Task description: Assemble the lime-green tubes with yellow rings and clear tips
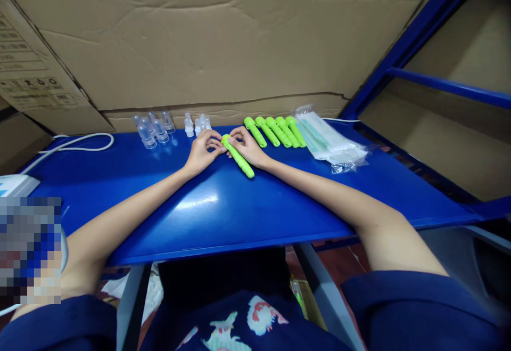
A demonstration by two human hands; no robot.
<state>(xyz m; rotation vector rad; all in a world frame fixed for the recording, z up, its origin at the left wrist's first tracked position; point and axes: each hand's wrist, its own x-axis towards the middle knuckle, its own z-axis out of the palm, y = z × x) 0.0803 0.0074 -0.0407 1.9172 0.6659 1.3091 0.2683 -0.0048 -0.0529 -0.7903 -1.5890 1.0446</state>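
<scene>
A lime-green plastic tube (pixel 239 158) lies slanted on the blue shelf (pixel 223 207). My left hand (pixel 202 151) pinches its far end with curled fingers. My right hand (pixel 249 146) rests against the same end from the other side, fingers bent round it. A row of several more green tubes (pixel 275 130) lies just right of my right hand. Small clear plastic caps (pixel 154 127) and a few smaller clear pieces (pixel 196 123) stand behind my left hand.
A clear bag with pale green contents (pixel 329 140) lies to the right of the green tubes. A white cable (pixel 80 142) loops at the left, near a white box (pixel 16 185). Cardboard (pixel 223 37) walls the back. A blue frame bar (pixel 447 86) runs on the right.
</scene>
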